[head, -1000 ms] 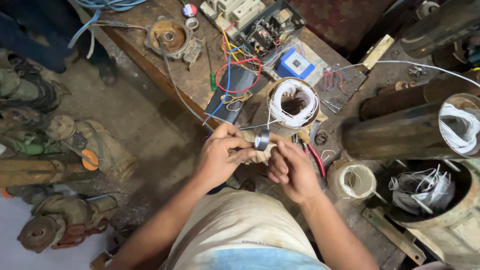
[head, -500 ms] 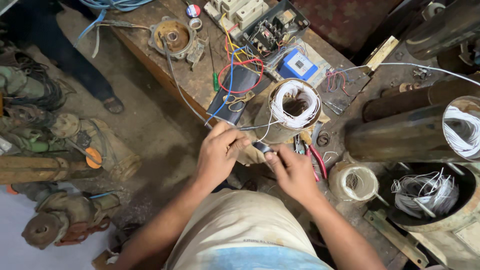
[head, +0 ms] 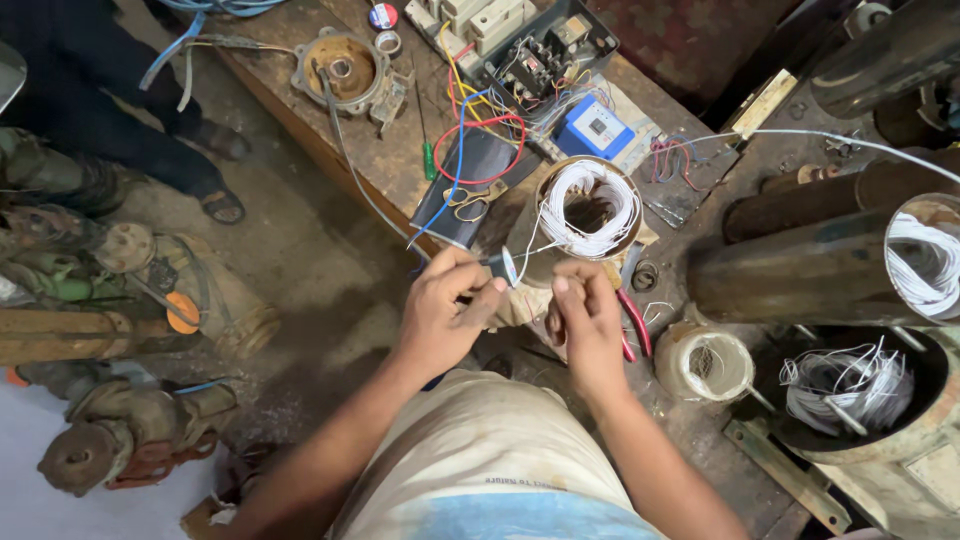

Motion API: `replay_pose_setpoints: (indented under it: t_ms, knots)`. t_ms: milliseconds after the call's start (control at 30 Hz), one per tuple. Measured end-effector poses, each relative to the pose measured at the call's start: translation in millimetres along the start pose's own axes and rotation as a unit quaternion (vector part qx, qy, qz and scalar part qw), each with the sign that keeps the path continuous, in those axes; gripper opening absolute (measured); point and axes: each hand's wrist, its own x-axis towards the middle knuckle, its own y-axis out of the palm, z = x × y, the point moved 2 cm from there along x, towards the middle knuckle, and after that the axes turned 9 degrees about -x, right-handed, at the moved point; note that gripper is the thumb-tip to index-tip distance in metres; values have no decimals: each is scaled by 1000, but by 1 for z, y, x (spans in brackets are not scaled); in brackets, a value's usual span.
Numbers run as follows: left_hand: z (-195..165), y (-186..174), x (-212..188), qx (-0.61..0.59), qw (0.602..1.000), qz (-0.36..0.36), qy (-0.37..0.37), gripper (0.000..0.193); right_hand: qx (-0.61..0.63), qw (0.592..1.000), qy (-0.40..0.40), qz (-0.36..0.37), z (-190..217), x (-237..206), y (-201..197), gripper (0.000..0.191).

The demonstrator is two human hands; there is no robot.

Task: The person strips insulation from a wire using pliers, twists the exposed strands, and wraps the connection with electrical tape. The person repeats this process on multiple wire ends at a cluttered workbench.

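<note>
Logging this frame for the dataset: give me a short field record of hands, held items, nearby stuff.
left hand: pinches a small tape roll at the wire ends
right hand: fingers beside the tape roll, on the thin white wires
work piece: motor stator, upright, white winding inside
near right hand: red-handled pliers
bench: blue box, scissors, green screwdriver

A small tape roll [head: 507, 266] sits upright beside the white-wound motor stator [head: 588, 212], white wires trailing.

White winding wire [head: 590, 205], blue box [head: 594, 128], red-handled pliers [head: 634, 325].
</note>
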Motion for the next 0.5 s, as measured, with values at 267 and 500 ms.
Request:
replay_pose_setpoints:
  t_ms: [267, 500]
  knots:
    - [-9, 11, -3, 114, 990, 73, 40, 23, -234, 951, -176, 102, -18, -14, -6, 9]
    - [-6, 31, -2, 7, 994, 68, 88, 20, -26, 984, -1, 178, -23, -10, -24, 14]
